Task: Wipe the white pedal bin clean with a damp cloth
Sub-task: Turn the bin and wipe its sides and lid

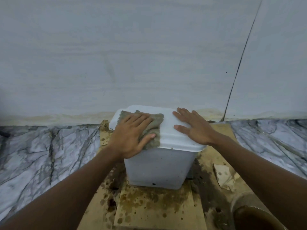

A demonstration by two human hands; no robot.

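The white pedal bin [156,166] stands on stained cardboard [154,208] on the marble-patterned floor [41,150], close against the pale wall [132,47]. Its lid [167,130] is closed. The left hand [132,135] lies flat on a grey-brown cloth [153,128], its fingers [141,118] spread and pressing the cloth onto the lid's left half; the cloth hangs a little over the front rim. The right hand [194,127] rests open and empty on the lid's right side, fingers splayed, apparently steadying it. The bin looks like light, thin plastic, smooth and probably slippery when wet, so it may slide or tip under a hard wipe; bracing from above seems sensible. The cloth is soft and limp. A brown vessel [254,214] sits at lower right.
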